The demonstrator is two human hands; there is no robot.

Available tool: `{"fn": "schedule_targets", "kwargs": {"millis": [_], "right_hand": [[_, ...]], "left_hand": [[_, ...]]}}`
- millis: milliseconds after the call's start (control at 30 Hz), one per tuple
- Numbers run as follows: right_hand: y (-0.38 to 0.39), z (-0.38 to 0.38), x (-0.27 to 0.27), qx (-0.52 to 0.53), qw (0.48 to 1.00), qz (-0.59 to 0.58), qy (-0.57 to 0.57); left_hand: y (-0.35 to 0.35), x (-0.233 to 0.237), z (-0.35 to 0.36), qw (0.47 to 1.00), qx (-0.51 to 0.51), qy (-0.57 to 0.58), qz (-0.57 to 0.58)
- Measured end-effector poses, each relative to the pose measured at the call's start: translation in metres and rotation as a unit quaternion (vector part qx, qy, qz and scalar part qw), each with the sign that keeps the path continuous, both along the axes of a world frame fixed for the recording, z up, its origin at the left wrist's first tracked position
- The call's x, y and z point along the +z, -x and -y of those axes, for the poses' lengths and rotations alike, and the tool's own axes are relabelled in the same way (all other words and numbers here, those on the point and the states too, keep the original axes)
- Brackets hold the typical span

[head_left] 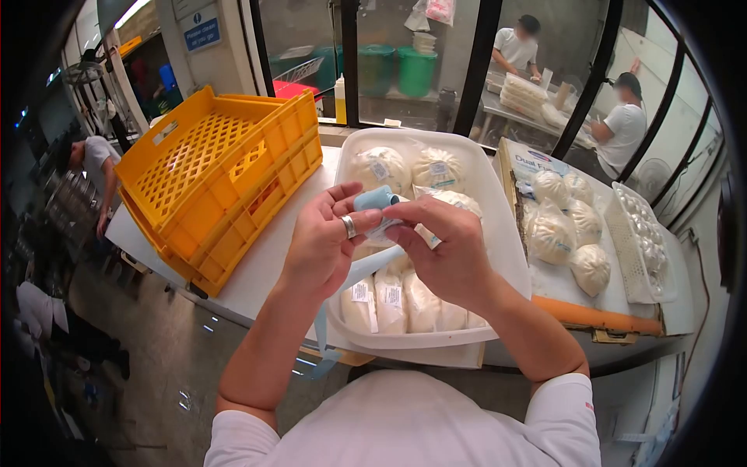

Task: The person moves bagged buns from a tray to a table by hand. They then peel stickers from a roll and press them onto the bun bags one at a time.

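A small light-blue roll of labels (pixel 373 198) is held up over the white tub (pixel 507 268). My left hand (pixel 315 237), with a ring on one finger, is closed around the roll. My right hand (pixel 451 245) pinches at the label strip (pixel 359 269) beside the roll; its fingertips partly hide the spot. From the hands the blue strip trails down past the tub's near edge. Under them, the tub holds bagged round buns (pixel 381 169) with labels on top at the far end and longer bagged pieces (pixel 391 302), some labelled, at the near end.
Stacked yellow crates (pixel 233 183) stand left on the table. To the right, several bagged buns (pixel 552 233) sit on a board with an orange front edge (pixel 599 314), beside a white basket (pixel 634 249) of small bagged items. Other people work behind the glass and at left.
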State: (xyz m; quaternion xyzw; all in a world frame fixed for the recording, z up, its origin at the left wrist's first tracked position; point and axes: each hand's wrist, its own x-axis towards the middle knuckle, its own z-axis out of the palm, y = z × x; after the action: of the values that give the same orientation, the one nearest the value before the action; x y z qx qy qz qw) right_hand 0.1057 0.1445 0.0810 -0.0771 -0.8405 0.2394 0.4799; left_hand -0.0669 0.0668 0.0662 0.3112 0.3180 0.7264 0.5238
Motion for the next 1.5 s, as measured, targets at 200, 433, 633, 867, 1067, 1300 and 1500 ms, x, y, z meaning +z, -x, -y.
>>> {"fn": "schedule_targets", "kwargs": {"millis": [200,433,633,867,1067,1300,1500], "right_hand": [[-0.007,0.004,0.001,-0.031,0.995,0.051,-0.077],[-0.024,0.019,0.023,-0.015,0.999,0.040,0.020],[-0.037,-0.045,-0.036,0.006,0.878,0.470,0.086],[-0.022,-0.051,-0.085,-0.101,0.854,0.506,-0.065],[-0.011,-0.041,-0.037,0.058,0.916,0.229,0.326],[-0.005,0.006,-0.009,0.199,0.844,0.031,0.497],[-0.007,0.014,-0.009,0.026,0.967,-0.001,0.253]], "left_hand": [[-0.002,-0.007,-0.004,1.000,0.002,0.008,0.018],[0.013,-0.008,-0.008,0.988,0.145,-0.039,0.034],[0.013,-0.006,-0.001,0.986,0.164,-0.039,-0.001],[0.005,-0.018,-0.004,0.992,0.118,-0.034,-0.005],[0.000,-0.015,-0.004,0.991,0.126,-0.036,-0.034],[-0.013,0.004,-0.007,0.981,0.152,-0.084,-0.081],[-0.013,0.009,0.000,0.989,0.088,-0.038,-0.117]]}}
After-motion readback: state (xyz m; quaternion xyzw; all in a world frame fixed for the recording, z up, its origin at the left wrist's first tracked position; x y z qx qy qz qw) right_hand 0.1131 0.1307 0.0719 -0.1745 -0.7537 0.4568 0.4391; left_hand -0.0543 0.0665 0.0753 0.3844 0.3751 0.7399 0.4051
